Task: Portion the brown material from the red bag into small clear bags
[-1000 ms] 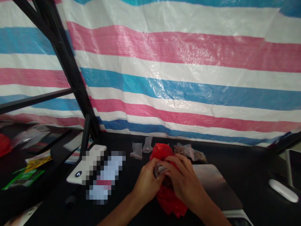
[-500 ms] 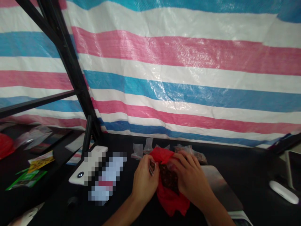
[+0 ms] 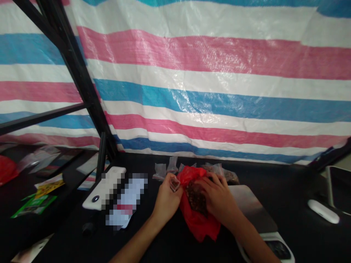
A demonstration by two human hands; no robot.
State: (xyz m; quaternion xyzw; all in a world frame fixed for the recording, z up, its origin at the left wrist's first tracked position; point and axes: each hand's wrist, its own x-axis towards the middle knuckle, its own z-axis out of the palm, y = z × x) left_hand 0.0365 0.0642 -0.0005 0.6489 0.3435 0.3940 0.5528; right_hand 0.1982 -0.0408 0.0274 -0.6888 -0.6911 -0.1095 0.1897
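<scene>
A red plastic bag lies open on the black table, with dark brown dried bits inside. My left hand is closed on a small clear zip bag, its mouth spread and some brown pieces inside. That zip bag is held right beside the red bag's left edge. My right hand reaches into the red bag from the right, fingers curled down among the bits. Its fingertips are hidden, so what they hold cannot be seen.
Small clear bags and filled ones line the back. A kitchen scale sits under my right forearm. Left are a white phone, a blurred-out phone and snack packets. A white case lies right.
My right hand's fingers have bent further down into the bits. The left hand's zip bag is now turned so its opening faces up more. The camera view has shifted slightly.
</scene>
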